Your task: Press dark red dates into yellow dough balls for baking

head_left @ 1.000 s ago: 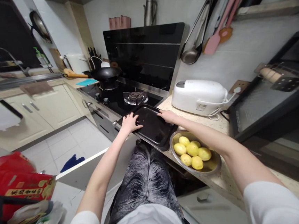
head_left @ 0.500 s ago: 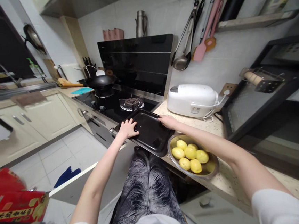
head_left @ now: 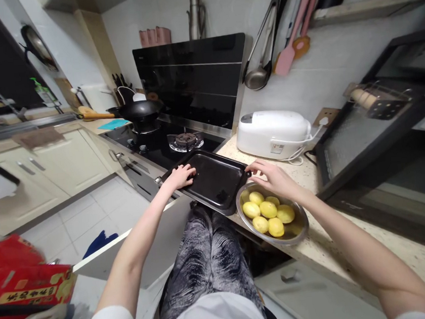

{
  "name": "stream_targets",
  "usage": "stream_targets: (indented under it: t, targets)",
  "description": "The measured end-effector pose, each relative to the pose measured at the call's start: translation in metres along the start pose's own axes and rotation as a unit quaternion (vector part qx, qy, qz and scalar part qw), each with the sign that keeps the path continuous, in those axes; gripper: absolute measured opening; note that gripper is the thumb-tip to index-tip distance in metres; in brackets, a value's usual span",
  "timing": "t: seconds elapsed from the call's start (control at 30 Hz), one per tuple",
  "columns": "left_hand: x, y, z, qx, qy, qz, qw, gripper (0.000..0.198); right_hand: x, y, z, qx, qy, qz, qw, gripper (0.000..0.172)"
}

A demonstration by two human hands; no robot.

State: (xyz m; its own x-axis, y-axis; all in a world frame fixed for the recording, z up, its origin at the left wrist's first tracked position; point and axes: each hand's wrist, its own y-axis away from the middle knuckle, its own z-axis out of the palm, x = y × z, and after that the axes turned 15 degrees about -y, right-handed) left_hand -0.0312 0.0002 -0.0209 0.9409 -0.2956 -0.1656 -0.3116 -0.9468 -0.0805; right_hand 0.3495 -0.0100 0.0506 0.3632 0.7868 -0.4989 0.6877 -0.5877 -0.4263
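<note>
A black rectangular baking tray (head_left: 216, 176) lies flat across the front of the hob and the counter beside it. My left hand (head_left: 181, 176) is at its left end, fingers curled over the rim and thumb side toward me. At the tray's right end, my right hand (head_left: 269, 175) has its fingertips and thumb around the edge. Just below the right hand stands a steel bowl (head_left: 301, 221) with several yellow lemons (head_left: 268, 209) in it; the bowl is close against the tray's right side.
Behind the tray is a gas burner (head_left: 186, 141), with a black wok (head_left: 141, 108) on the farther one. A white appliance (head_left: 273, 134) with a cord stands by the wall. Ladles and a pink spatula (head_left: 285, 59) hang above. An open cabinet door (head_left: 160, 238) juts out near my legs.
My right hand has shifted right along the tray's edge, and its fingers have changed their hold. My left hand's fingers have drawn closer together. The view has tilted down slightly.
</note>
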Motion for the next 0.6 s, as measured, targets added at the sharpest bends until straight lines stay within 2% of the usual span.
stream_targets:
  t: [0.23,0.4,0.6]
  targets:
    - [-0.001,-0.007,0.004,0.025,0.017,0.004,1.000,0.015,-0.006,0.042,-0.020,0.064,-0.024,0.005,0.998,0.017]
    - [0.004,-0.005,0.004,0.045,0.043,-0.020,0.998,0.024,-0.009,0.052,-0.021,0.039,-0.022,0.017,0.999,0.019]
    - [0.019,-0.009,-0.001,0.081,0.092,-0.019,0.992,0.019,-0.015,0.051,-0.025,0.032,-0.014,0.027,0.999,0.023]
